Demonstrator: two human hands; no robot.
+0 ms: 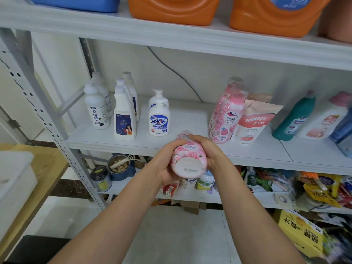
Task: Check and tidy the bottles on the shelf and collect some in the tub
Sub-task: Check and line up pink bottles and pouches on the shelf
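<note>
We hold one pink floral bottle (187,159) in both hands, base toward us: left hand (167,166) curls round its left side; right hand (211,153) wraps right side. On shelf (190,119) beyond hands: two white pump bottles (159,121) up-left, two pink bottles (231,115) up-right. One white tub (15,174) far left.

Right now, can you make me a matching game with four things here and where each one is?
Things:
1. pink rose bottle
2. left orange jug
3. front white pump bottle
4. bowl of peanuts

Places:
A. on the top shelf
B. on the lower shelf
C. held by the left hand and right hand
D. upright on the middle shelf

Pairs: 1-C, 2-A, 3-D, 4-B
</note>
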